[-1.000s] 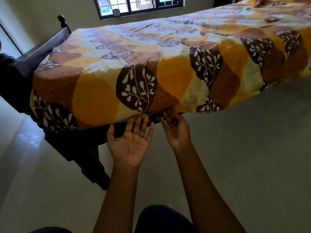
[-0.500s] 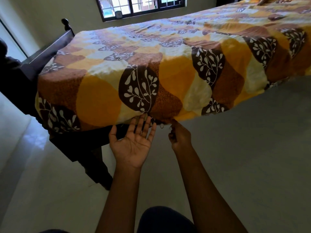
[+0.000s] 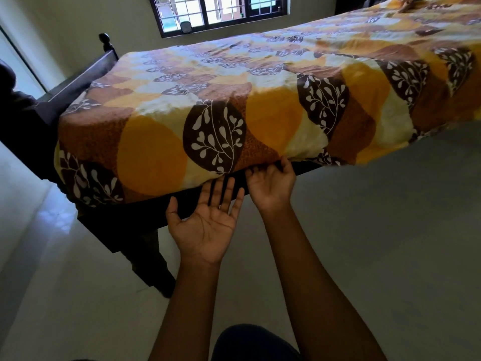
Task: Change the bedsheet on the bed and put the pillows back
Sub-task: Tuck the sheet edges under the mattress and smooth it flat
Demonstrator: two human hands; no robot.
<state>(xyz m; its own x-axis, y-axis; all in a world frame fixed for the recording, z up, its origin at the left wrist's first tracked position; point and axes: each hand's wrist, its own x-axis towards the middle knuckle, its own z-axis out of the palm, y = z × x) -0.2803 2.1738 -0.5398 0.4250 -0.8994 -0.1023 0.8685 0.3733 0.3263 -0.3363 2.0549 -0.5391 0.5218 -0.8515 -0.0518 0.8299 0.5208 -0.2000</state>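
A bedsheet (image 3: 260,100) printed with orange, brown and cream leaf shapes covers the mattress and hangs over its near side. Below it shows the dark wooden bed frame (image 3: 125,225). My left hand (image 3: 205,220) is held palm up with straight fingers, its fingertips just under the sheet's lower edge. My right hand (image 3: 270,183) is palm up beside it, with fingertips pushed under the mattress edge where the sheet is tucked and the thumb against the fabric. No pillows are in view.
A dark footboard with a round post (image 3: 105,41) runs along the bed's left end. A barred window (image 3: 221,11) is in the far wall. Pale tiled floor (image 3: 390,230) spreads to the right and left of the bed.
My right hand, curled at the sheet's hem half a second ago, has opened and slid its fingers under the mattress edge. The left hand stays palm up. The view has moved closer.
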